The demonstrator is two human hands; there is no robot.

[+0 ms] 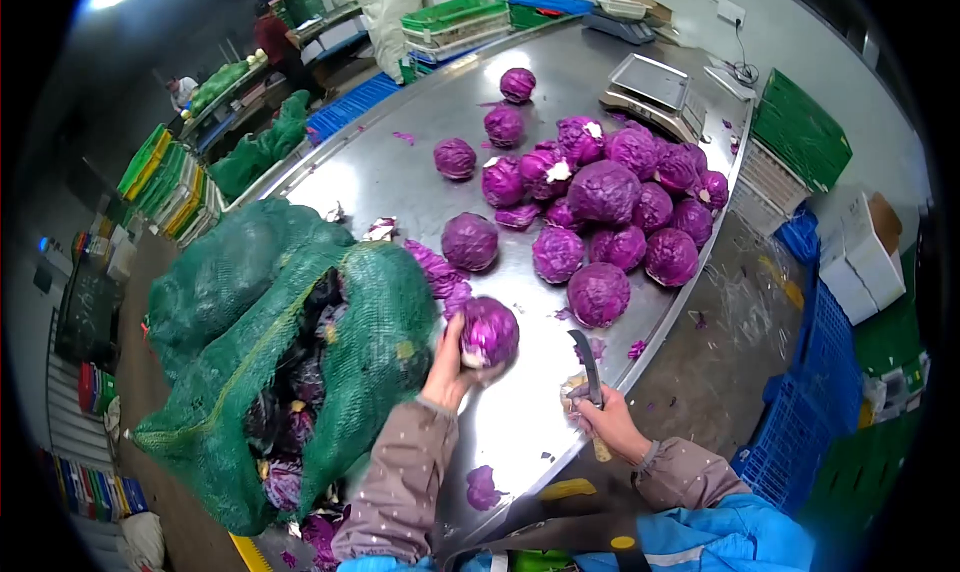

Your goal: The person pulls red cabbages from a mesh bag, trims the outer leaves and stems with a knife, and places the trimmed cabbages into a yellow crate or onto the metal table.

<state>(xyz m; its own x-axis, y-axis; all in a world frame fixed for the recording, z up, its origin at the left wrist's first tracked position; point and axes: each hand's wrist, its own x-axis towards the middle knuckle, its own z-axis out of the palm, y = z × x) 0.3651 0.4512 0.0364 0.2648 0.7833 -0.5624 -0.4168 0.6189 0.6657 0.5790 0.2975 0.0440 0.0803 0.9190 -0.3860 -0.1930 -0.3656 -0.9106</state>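
Observation:
A purple cabbage rests in my left hand, whose fingers curl round its lower left side. My right hand is closed on the handle of a knife with a curved dark blade pointing up and away. Just beyond the held cabbage, torn purple leaves and a single cabbage lie on the metal table. A pile of purple cabbages spreads over the table's right side. To the left, a green mesh sack gapes open, showing dark cabbages inside.
A scale stands at the table's far right, near stacked crates. Another mesh sack lies on the left. Blue crates and a white box are beyond the right edge. Two people are in the background.

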